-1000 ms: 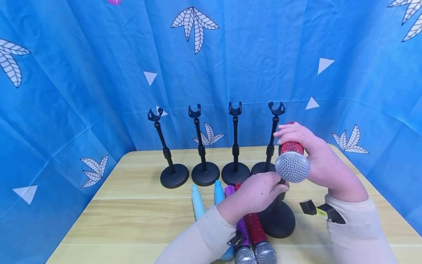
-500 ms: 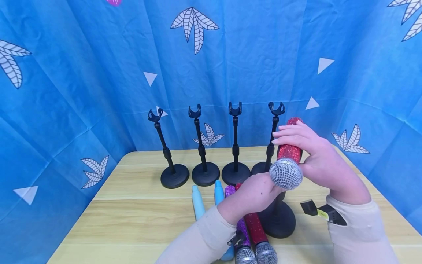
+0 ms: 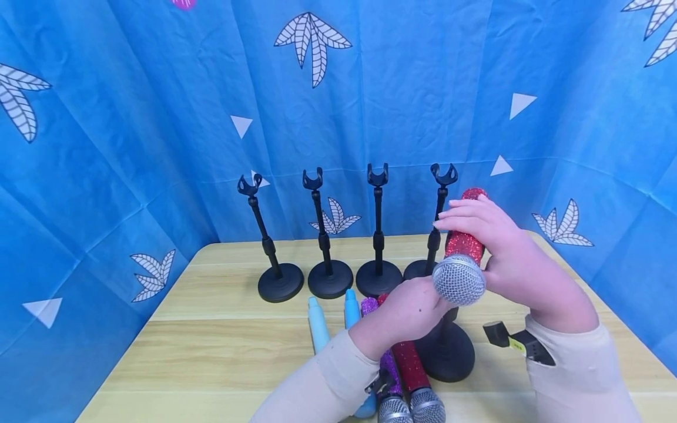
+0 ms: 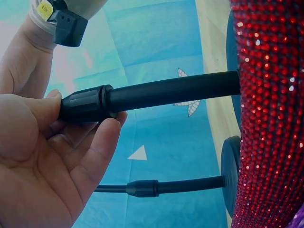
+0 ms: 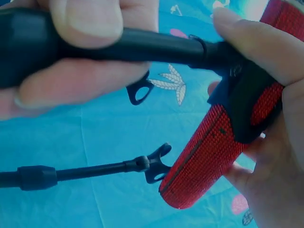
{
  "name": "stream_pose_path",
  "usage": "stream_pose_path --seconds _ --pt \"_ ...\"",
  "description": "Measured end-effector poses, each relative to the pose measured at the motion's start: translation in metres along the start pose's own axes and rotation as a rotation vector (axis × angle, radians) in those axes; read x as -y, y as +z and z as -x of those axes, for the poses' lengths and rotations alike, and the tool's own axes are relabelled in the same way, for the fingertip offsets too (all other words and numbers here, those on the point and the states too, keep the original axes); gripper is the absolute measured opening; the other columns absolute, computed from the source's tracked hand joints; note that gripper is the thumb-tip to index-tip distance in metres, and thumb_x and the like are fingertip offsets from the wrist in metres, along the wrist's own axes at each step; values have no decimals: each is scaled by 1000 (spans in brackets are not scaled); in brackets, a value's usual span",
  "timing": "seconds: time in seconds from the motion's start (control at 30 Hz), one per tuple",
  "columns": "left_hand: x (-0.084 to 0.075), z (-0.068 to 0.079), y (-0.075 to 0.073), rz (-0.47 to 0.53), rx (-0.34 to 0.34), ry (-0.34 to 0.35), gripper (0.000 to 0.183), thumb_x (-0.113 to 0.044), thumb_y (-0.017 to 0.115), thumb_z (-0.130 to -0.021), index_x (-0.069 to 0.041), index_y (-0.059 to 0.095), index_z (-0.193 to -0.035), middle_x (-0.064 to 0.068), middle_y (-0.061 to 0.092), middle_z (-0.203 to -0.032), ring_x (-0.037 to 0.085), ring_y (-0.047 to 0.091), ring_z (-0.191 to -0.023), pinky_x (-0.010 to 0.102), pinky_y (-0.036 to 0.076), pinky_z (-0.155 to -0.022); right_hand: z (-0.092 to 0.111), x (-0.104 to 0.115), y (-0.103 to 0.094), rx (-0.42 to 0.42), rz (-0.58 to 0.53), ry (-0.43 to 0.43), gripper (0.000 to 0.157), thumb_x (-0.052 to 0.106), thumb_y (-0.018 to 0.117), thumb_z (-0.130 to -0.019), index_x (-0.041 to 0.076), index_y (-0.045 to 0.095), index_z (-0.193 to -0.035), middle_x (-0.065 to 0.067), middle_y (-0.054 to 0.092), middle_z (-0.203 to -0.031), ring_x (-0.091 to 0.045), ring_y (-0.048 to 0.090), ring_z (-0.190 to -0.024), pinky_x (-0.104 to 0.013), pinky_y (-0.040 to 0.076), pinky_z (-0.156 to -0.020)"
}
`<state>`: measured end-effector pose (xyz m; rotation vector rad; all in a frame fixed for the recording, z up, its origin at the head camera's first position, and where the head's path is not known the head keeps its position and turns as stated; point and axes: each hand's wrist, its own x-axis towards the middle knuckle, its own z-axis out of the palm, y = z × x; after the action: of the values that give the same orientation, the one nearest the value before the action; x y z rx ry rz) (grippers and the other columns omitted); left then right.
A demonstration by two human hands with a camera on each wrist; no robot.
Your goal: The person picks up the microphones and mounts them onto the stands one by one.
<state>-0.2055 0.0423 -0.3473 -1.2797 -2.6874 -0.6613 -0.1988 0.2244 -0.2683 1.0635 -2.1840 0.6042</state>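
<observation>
The red microphone (image 3: 464, 249) is sparkling with rows of small beads along its handle (image 5: 202, 156), and its round head (image 3: 459, 281), a silver mesh, is facing toward the person. It is sitting at an angle in the black clip (image 5: 240, 114) of the black stand (image 4: 173, 90), above the wooden surface (image 3: 211, 341). The right hand (image 3: 499, 249) is gripping the microphone around its handle. The left hand (image 3: 409, 314) is pinching the stand at its collar (image 4: 85, 103), while the round base (image 3: 448, 355) is resting near a dark red microphone (image 3: 409, 364) and a purple one (image 3: 388, 369).
</observation>
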Motion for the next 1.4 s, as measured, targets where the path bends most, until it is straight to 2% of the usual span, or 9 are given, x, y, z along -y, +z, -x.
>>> stream_pose_path --seconds 0.13,0.2,0.43,0.6,0.83,1.1,1.23,1.4 --pt "0 -1 0 -12 -9 10 28 -35 50 -96 -23 53 -122 -15 57 -93 -5 55 -91 7 42 -73 -2 4 3 -16 12 31 96 8 93 -45 17 53 -132 -5 50 -133 -30 37 -129 -54 22 -107" --pt "0 -1 0 -20 -5 2 28 -35 51 -96 -23 53 -121 -15 57 -92 -5 55 -89 7 42 -71 -3 5 4 -31 4 24 94 8 93 -44 15 54 -130 -6 52 -131 -32 37 -128 -55 17 -108" --pt "-1 -2 1 -18 15 -31 28 -36 52 -95 -23 52 -120 -15 56 -91 -6 53 -83 7 41 -66 -3 4 4 -52 -36 -6 75 12 94 -39 16 64 -108 -5 56 -121 -31 39 -125 -57 26 -102" --pt "-1 -1 1 -15 20 -36 25 -35 53 -95 -21 53 -116 -15 53 -84 -7 50 -76 7 40 -61 -2 5 4 -68 -58 -42 69 8 93 -39 14 65 -102 -7 57 -117 -33 40 -123 -56 23 -103" --pt "-1 -1 1 -21 4 -27 20 -33 53 -96 -21 53 -112 -15 50 -81 -7 48 -73 6 38 -60 -3 6 4 -60 -59 -58 71 7 93 -40 14 65 -106 -9 56 -119 -34 39 -123 -57 21 -104" --pt "0 1 0 -39 1 -5 24 -31 55 -95 -20 52 -116 -13 57 -89 -4 54 -83 7 41 -67 -3 7 6 -57 -65 -87 69 0 90 -43 15 66 -106 -11 55 -120 -36 38 -124 -60 17 -104" --pt "1 0 0 -29 -12 10 22 -30 54 -95 -20 52 -115 -13 57 -90 -4 55 -83 7 41 -67 -4 8 5 -51 -57 -89 69 -2 89 -44 14 66 -106 -11 55 -121 -36 38 -124 -59 17 -104" --pt "1 0 0 -19 -3 -7 23 -34 52 -96 -21 52 -116 -15 55 -88 -6 53 -81 6 41 -65 -3 7 4 -22 -29 -24 74 3 92 -42 14 64 -109 -8 54 -123 -32 37 -126 -57 24 -102"
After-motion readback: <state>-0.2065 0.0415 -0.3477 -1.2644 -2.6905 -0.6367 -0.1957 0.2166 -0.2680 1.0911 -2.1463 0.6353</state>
